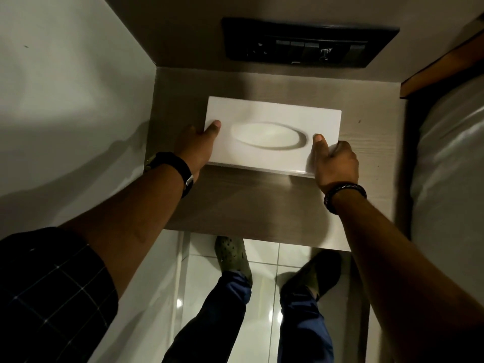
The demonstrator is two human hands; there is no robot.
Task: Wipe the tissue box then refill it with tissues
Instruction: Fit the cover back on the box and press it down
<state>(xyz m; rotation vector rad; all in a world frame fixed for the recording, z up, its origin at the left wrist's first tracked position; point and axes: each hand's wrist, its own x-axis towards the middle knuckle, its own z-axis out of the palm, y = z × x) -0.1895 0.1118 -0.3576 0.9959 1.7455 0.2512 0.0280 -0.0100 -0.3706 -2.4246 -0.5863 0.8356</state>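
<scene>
The tissue box [272, 119] sits on the tabletop [262, 205], a switch panel [309, 43] behind, a bed [450, 166] right.

The left hand [195, 149] hides its fingers under the near left corner of the tissue box [272, 137], only the thumb showing on top. The box's inside is too dim to read through the oval opening. The bed [450, 158] runs off the right edge.

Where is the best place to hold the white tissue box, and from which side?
Grip the tissue box at its two short ends, one hand from each side, as the left hand and right hand do. It is long and flat, its top broken by an oval opening.
</scene>
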